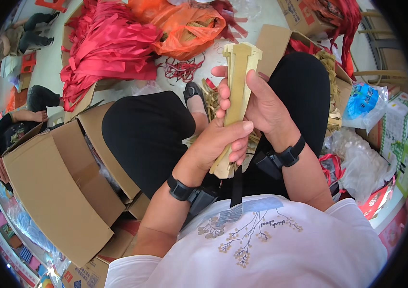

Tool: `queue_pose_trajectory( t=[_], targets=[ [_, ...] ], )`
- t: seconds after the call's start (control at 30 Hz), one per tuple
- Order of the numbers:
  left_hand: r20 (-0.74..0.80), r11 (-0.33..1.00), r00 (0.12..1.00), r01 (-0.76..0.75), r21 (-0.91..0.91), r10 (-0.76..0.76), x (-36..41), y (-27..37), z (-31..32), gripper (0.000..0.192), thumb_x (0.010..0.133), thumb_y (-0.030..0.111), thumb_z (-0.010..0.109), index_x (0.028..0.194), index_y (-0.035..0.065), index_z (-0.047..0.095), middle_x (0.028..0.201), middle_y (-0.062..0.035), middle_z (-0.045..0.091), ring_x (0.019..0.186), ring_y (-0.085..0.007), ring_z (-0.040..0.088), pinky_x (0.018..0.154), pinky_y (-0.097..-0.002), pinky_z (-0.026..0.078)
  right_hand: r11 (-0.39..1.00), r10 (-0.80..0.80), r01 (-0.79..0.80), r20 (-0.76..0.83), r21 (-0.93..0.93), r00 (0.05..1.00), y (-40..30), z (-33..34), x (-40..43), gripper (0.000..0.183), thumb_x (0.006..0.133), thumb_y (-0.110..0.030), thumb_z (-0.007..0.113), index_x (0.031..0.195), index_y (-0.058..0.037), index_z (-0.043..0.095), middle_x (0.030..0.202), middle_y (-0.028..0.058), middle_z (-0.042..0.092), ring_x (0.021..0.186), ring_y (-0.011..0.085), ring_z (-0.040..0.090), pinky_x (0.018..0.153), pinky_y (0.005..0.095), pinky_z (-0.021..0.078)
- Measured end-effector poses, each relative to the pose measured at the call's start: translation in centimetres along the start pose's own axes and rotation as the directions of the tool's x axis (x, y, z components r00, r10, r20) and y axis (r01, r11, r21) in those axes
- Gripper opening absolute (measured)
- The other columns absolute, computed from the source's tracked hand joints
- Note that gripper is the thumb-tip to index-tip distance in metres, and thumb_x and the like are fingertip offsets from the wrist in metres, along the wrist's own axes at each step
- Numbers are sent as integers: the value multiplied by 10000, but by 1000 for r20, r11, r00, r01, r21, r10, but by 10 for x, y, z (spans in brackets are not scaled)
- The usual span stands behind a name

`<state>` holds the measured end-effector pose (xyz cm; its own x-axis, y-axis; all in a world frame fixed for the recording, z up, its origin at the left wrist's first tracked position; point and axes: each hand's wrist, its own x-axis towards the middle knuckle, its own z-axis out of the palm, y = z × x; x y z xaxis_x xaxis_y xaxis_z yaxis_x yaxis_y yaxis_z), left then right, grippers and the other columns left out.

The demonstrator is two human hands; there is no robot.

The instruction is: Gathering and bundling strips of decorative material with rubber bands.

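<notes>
A bundle of flat, pale gold strips, with wider notched ends at the top, stands slightly tilted between my knees. My left hand is wrapped around its lower part, thumb across the front. My right hand holds it higher up from the right, with the fingers coming round from behind to the left side. A dark narrow strap hangs below the bundle. Loose gold strips lie on the floor behind it, partly hidden by my hands and leg.
Open cardboard boxes stand at left. Red ribbons fill a box beyond, beside an orange plastic bag. Another box is at upper right, with plastic bags at right. Other people sit at far left.
</notes>
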<state>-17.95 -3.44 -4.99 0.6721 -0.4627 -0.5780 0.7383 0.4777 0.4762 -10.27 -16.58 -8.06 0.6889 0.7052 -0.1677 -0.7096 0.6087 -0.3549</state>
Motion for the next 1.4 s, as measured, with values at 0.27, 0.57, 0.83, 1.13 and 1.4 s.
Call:
queue_pose_trajectory(
  t=[0.27,0.57,0.83,1.13,1.4],
  targets=[
    [168,989,986,8,-149,18,-10,-7,19,295,976,273,587,762,101,480,568,36,434,422,-87,458,458,-269,452,995,-31,19,114,99,993,0,1,-14,574,921,-429,667,1264,6,513,977,90,649,889,192,659,811,393,586],
    [129,999,991,-39,21,36,-27,-22,26,261,989,286,561,822,95,498,588,38,440,432,-93,455,471,-274,460,1000,13,-14,67,16,998,5,18,-34,367,955,-370,639,1091,-34,579,813,41,620,797,158,635,736,360,577],
    [131,990,981,-142,9,140,-59,-22,35,271,979,270,582,783,95,519,591,18,472,446,-102,477,483,-282,484,997,69,-68,46,-20,997,10,58,-39,287,964,-345,633,1018,-67,584,802,13,582,736,146,596,720,374,538],
    [43,930,947,-321,180,318,-93,4,30,251,914,236,641,753,71,543,582,-10,526,435,-125,532,449,-251,476,872,-96,133,101,-471,990,18,124,-29,411,908,-373,654,1105,-37,524,832,33,550,738,137,581,710,333,558],
    [-37,907,926,-360,221,376,-124,21,-6,250,905,228,656,748,67,548,582,-8,537,445,-119,544,433,-233,446,866,25,18,80,-499,996,51,147,10,346,1008,-300,512,1202,-14,499,824,11,483,744,111,530,739,323,511]
  ],
)
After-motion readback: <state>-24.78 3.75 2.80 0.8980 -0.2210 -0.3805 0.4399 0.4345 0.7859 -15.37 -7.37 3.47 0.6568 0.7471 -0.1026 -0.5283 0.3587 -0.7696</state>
